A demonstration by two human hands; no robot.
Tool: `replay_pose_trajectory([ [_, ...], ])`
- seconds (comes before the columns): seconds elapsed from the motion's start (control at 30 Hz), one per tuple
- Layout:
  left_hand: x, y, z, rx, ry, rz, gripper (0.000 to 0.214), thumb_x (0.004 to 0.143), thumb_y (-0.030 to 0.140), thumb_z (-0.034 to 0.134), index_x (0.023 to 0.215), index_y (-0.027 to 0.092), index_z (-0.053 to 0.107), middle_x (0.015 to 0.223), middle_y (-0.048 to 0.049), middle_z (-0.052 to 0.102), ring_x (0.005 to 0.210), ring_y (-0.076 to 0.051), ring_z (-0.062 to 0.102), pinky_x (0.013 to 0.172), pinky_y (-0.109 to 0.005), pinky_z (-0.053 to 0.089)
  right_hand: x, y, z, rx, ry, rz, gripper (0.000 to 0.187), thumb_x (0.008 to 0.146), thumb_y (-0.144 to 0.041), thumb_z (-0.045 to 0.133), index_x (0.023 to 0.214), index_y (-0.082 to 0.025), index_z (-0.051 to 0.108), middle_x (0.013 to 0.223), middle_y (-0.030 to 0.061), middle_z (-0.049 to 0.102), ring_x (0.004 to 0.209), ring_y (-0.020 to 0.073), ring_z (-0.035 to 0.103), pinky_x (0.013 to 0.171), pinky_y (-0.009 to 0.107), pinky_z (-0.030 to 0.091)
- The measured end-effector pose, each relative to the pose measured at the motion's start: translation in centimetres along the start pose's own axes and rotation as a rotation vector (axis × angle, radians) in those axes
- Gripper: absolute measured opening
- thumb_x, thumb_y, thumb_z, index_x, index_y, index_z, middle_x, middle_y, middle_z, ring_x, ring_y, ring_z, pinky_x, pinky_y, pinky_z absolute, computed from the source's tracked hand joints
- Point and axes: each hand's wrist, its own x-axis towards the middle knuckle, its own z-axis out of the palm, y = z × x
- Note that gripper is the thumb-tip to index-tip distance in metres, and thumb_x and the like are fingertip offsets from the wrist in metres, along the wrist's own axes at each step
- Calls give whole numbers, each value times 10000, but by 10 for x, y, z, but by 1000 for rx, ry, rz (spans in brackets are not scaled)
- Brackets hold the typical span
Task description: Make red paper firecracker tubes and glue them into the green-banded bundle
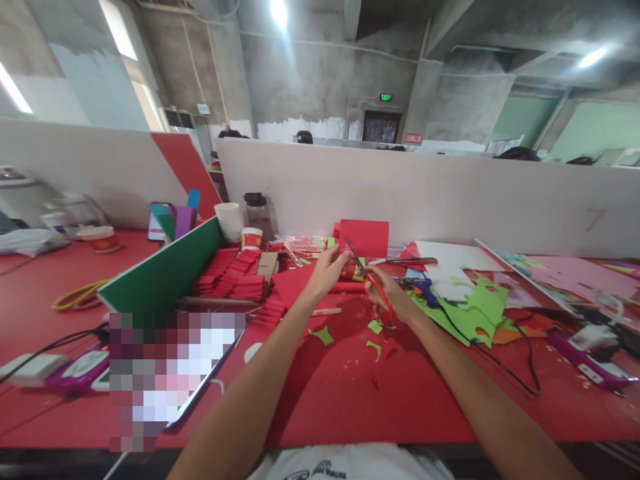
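Note:
In the head view, my right hand [393,293] is closed around a pair of scissors [382,291] with orange-red handles. Their blades point up and to the left, passing in front of a red sheet of paper [365,237]. My left hand [327,267] is closed beside the blade tips, thumb and fingers pinched together at the sheet's lower left edge. Red paper shows at its fingertips, but exactly how it is gripped is hard to see. Small green paper scraps [323,335] lie on the red tabletop [360,407] below my hands.
Stacked red paper strips [233,273] lie left, beside a green board [165,267]. Paper cups [229,221] and a bottle [257,215] stand behind. A partly pixelated tablet-like device [205,373] lies near my left forearm. Right are cut green paper [467,303], a blue glue gun [424,291] and its cable.

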Motion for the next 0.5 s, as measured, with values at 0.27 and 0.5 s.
replay_pose_trajectory([
  [0.27, 0, 0, -3, 22, 41, 5, 264, 866, 405, 565, 732, 181, 524, 700, -8, 604, 613, -130, 556, 551, -244, 436, 1, 2, -6, -26, -40, -15, 448, 810, -472, 688, 1171, -260, 526, 744, -49, 443, 471, 62, 359, 387, 194, 444],
  [0.5, -1, 2, -1, 66, 55, 36, 257, 866, 395, 568, 741, 169, 567, 585, 17, 558, 555, -117, 519, 543, -238, 420, -2, -1, -6, 68, -59, 29, 484, 827, -581, 639, 1182, -279, 506, 710, -64, 395, 450, 63, 357, 375, 212, 478],
])
